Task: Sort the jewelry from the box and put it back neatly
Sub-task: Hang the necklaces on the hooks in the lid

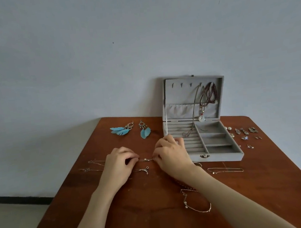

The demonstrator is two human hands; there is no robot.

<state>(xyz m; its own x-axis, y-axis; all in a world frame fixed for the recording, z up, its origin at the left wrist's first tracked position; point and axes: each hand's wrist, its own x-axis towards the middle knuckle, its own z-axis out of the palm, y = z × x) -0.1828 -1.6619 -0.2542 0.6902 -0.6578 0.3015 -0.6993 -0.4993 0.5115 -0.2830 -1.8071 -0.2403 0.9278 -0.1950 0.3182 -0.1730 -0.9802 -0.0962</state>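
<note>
A thin silver chain with a small pearl [146, 159] stretches just above the brown table [81, 201]. My left hand [119, 163] pinches its left part and my right hand [169, 154] pinches its right end. The grey jewelry box [221, 157] stands open right of my hands, its compartments mostly bare. A beaded necklace with a jade ring [201, 118] and a grey cord necklace [194, 110] hang from the lid. Another chain with a charm [143, 170] lies under my left hand.
Two blue feather earrings [121, 130] [145, 131] lie at the back. Small earrings and a ring [244, 133] are spread right of the box. A bracelet [195, 200] and a thin chain [225, 170] lie near my right forearm. The wall is directly behind the table.
</note>
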